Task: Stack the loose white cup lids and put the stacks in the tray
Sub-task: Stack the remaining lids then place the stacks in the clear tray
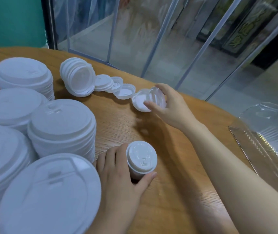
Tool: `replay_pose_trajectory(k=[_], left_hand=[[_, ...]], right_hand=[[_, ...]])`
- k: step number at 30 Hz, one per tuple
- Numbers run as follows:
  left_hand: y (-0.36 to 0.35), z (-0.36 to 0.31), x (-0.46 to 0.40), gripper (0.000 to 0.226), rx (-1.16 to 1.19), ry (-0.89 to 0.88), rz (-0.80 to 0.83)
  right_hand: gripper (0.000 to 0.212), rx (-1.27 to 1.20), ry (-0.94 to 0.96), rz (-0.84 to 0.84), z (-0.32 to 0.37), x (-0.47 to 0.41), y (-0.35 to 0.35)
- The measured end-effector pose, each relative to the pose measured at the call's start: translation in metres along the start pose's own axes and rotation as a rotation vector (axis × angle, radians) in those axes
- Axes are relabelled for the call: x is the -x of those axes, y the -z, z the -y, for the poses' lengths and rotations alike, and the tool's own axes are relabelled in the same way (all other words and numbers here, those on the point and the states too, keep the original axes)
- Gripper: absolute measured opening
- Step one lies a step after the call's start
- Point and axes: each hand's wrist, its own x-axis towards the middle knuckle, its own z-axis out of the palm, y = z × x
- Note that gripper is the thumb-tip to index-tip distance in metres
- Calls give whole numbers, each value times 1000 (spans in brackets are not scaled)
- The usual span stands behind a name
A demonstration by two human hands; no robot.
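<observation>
My left hand (118,176) grips a small upright stack of white lids (141,159) on the wooden table (177,183), fingers and thumb curled round its sides. My right hand (167,105) reaches across the table and pinches a loose white lid (156,98), tilted on edge, at the near end of a row of loose lids (118,88). Another lid (139,102) lies right beside the pinched one. A clear plastic tray (270,132) sits at the right edge of the table.
Several tall stacks of larger white lids (60,125) crowd the left side. A toppled stack (77,76) lies on its side at the far end of the loose row. Clear plastic curtain strips (151,39) hang behind the table.
</observation>
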Motion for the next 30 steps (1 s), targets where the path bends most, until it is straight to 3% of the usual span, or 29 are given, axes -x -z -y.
replay_pose_trajectory(k=[4, 10, 15, 26, 30], left_hand=[[1, -1, 0, 78, 7, 11, 11], [2, -3, -1, 78, -16, 26, 21], [3, -3, -1, 79, -21, 37, 34], [4, -2, 0, 75, -34, 48, 49], [8, -4, -3, 75, -94, 77, 133]], right_hand=[[73, -145, -48, -67, 10, 39, 14], [64, -598, -141, -30, 31, 107, 7], [69, -786, -118, -28, 36, 130, -11], [81, -611, -79, 82, 12, 149, -6], [82, -505, -69, 165, 13, 155, -11]])
